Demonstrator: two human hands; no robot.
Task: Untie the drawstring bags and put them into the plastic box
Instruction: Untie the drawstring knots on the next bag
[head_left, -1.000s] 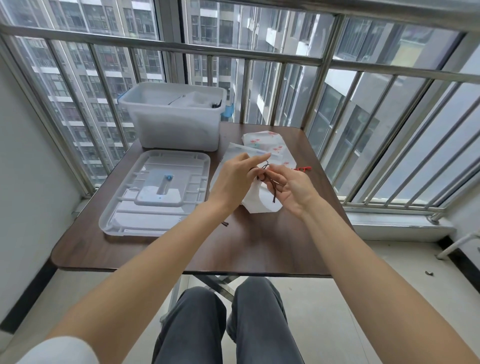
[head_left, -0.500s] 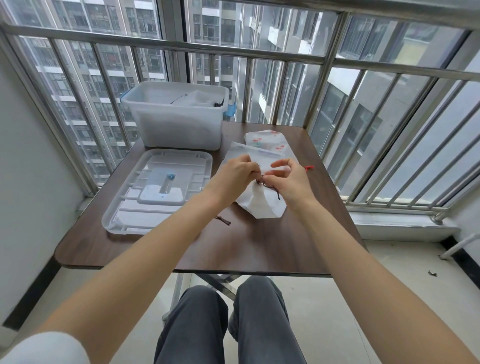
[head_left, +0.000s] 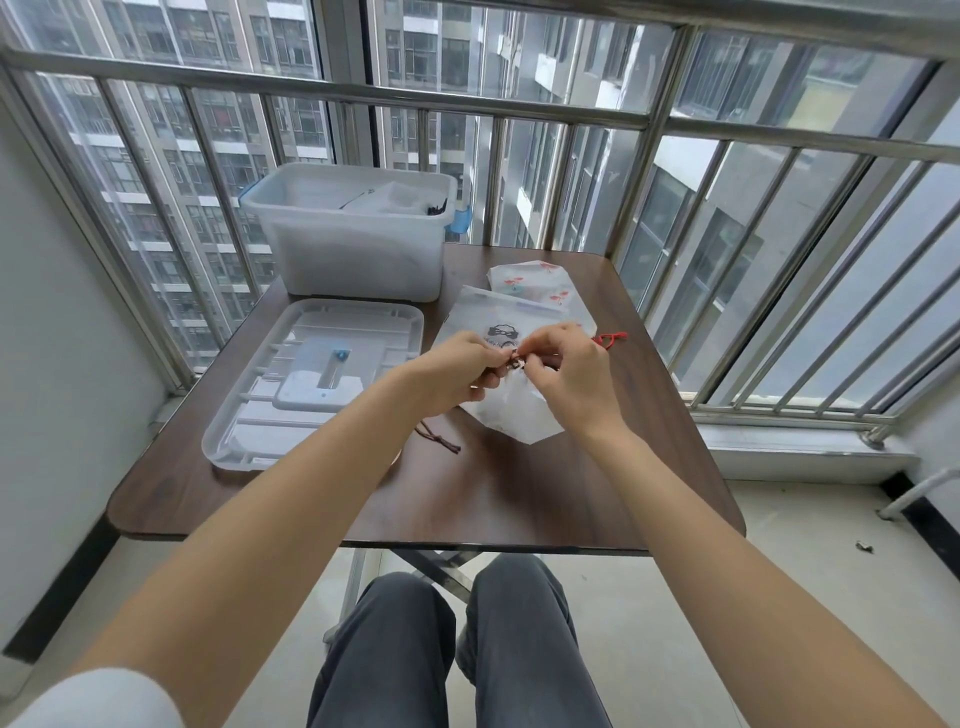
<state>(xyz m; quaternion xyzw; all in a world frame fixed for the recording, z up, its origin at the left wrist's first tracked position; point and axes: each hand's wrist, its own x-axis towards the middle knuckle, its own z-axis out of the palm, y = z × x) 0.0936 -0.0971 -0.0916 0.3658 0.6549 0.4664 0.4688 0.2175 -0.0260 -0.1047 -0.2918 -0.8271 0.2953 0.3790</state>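
Where fingers hide it, both hands, left hand (head_left: 457, 371) and right hand (head_left: 569, 376), pinching the dark drawstring (head_left: 514, 359).

There was a single view, taken from the person's head and tilted forward and down. It looked across the bench (head_left: 498, 499), which filled the middle of the frame at arm's length, toward the window railing (head_left: 332, 93) along the top. Both forearms reached in from the lower corners, and the knees (head_left: 447, 649) sat at the bottom centre, closest to the lens.
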